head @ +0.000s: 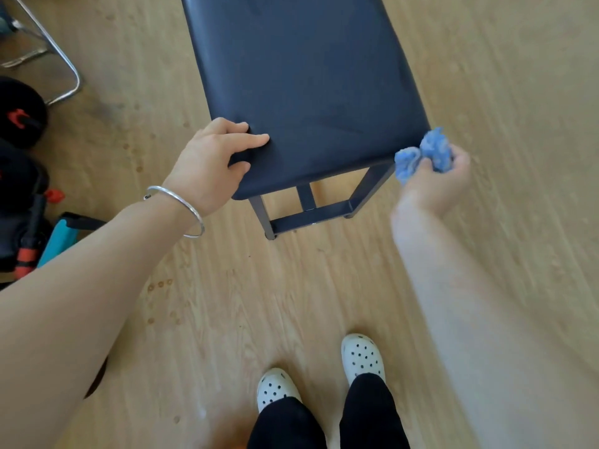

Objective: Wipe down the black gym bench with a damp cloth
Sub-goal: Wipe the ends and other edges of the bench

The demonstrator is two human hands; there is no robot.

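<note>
The black gym bench [308, 92] stands on a light wood-grain floor [492, 79], its padded top running away from the person and its near end just ahead of their feet. Its dark metal frame [311, 215] shows below that end. The left hand [210, 160] rests on the near left corner of the pad, fingers lying almost straight on the top surface and the thumb set against the near edge. A silver bangle [181, 205] hangs loose on that wrist. The right hand [437, 179], blurred, grips a bunched blue cloth [428, 150] with curled fingers, held off the pad right at its near right corner. Whether the cloth touches the corner cannot be told. The two hands are well apart, one at each near corner of the bench. At the bottom of the view are two white perforated clogs [361, 354] and black trouser legs. At the left edge of the view lie black weights with red markings [19, 115], a teal item [61, 238] and a chrome tube frame [61, 59].
</note>
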